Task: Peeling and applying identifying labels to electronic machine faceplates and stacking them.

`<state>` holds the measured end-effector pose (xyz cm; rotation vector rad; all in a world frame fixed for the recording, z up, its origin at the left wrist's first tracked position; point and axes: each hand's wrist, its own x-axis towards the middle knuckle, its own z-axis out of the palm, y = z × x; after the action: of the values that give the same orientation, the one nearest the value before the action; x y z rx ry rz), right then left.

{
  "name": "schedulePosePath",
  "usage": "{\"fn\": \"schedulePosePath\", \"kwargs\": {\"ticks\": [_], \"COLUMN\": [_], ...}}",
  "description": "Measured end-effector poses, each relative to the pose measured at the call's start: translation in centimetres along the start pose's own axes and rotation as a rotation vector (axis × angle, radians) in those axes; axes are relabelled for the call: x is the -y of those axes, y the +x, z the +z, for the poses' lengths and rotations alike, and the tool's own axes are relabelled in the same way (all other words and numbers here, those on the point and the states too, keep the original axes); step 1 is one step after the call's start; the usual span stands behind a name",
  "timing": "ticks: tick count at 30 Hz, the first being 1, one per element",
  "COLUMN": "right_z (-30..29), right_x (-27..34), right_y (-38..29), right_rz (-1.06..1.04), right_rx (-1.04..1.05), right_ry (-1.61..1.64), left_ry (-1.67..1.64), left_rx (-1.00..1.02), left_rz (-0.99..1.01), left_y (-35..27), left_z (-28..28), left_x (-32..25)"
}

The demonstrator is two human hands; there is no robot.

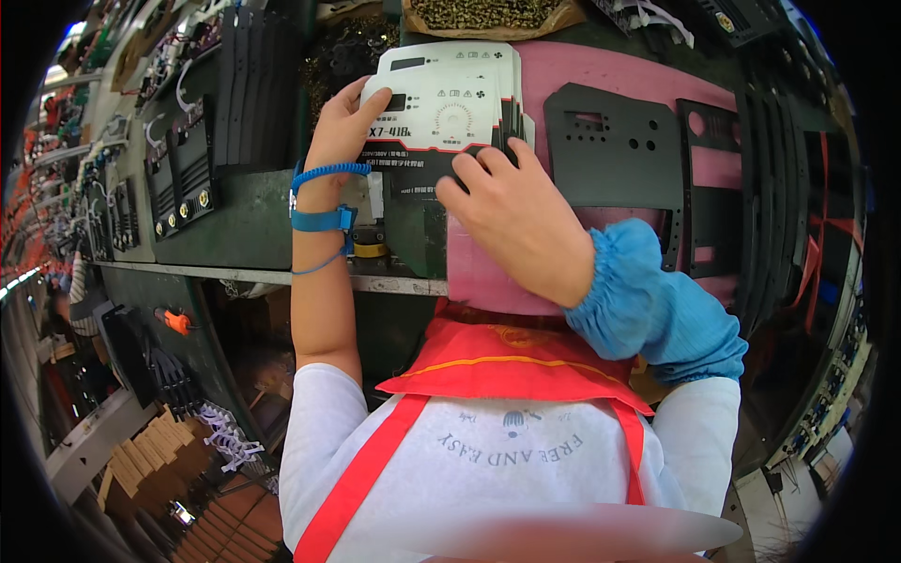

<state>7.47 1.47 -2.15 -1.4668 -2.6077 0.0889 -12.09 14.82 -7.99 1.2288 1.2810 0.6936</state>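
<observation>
In the head view, a printed white-and-black front-panel label [422, 127] lies uppermost on a stack of similar labels [440, 55]. My left hand [343, 127] grips its left edge, the thumb resting on the white face beside the dark display window. My right hand [524, 222] reaches over the lower right corner with bent fingers. Its fingertips touch the black part of the labels; whether they pinch an edge is hidden. Just right of that hand, a black sheet-metal panel [616, 165] with round holes and cut-outs lies on a pink foam mat [486, 281].
Beyond the labels sits an open box of small brass-coloured parts [486, 15]. More black panels [767, 190] stand in a row at the right. Black plates [246, 91] and a panel with brass terminals [184, 183] are at the left. The bench's front edge [394, 285] runs before me.
</observation>
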Motion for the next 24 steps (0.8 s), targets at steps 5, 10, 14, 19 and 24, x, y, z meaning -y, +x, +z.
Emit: {"fn": "schedulePosePath", "kwargs": {"ticks": [5,10,14,19,24], "right_z": [0.5,0.3,1.3,1.8,3.8], "right_x": [-0.4,-2.2,-0.7,-0.8,-1.9], "right_y": [-1.3,0.3,-1.1,0.0,2.9], "right_rz": [-0.149,-0.056,-0.174,-0.184,-0.207], "right_rx": [0.021,-0.045,0.052,-0.021,-0.133], "right_ry": [0.027,-0.009,0.107,0.034,0.051], "left_ry": [0.149,-0.019,-0.005,-0.015,-0.091], "left_rx": [-0.015,-0.031,-0.010,0.017,-0.008], "left_rz": [0.135,-0.007,0.027,0.074,0.033], "left_y": [-0.6,-0.2,-0.2,-0.3,-0.1], "left_z": [1.3,0.9,1.3,1.2,0.4], "left_x": [0.3,0.2,0.3,0.4,0.2]}}
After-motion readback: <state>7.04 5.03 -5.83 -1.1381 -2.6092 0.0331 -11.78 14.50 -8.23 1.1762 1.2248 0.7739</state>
